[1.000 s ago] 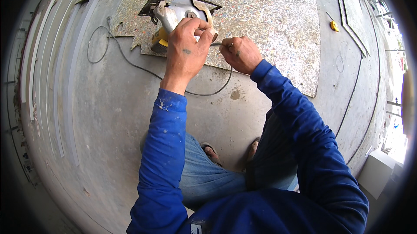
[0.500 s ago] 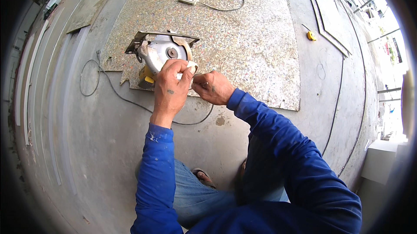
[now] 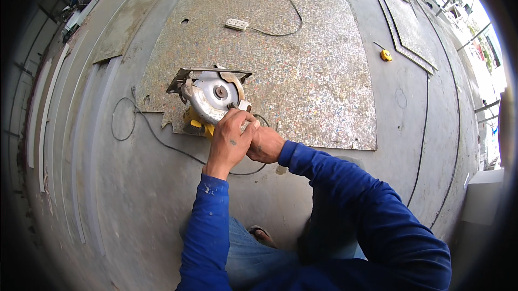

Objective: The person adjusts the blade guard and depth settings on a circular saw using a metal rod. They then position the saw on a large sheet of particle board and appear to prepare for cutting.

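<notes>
A circular saw [image 3: 208, 94] with a silver guard, a round hub and yellow body parts rests base plate away from me, near the close edge of a speckled board [image 3: 302, 75]. My left hand [image 3: 229, 142] is closed just below the saw's guard, its bent fingertips beside a small dark piece. Against its thumb side, my right hand [image 3: 265, 144] is curled shut, and the two hands touch. Whatever the fingers pinch is hidden between them. A dark cord [image 3: 172, 148] loops from the left and passes behind my hands.
A white power strip [image 3: 237, 24] with a cable lies on the board. On the concrete floor at right is a yellow tape measure [image 3: 385, 55], near more board pieces [image 3: 407, 26]. Long pale strips [image 3: 89, 156] run along the left. A white box [image 3: 482, 196] stands at lower right.
My view has shifted, so the scene sits lower. Against the saw, my left hand has slid right and nearer to me, uncovering part of the guard. My hands have come together.
</notes>
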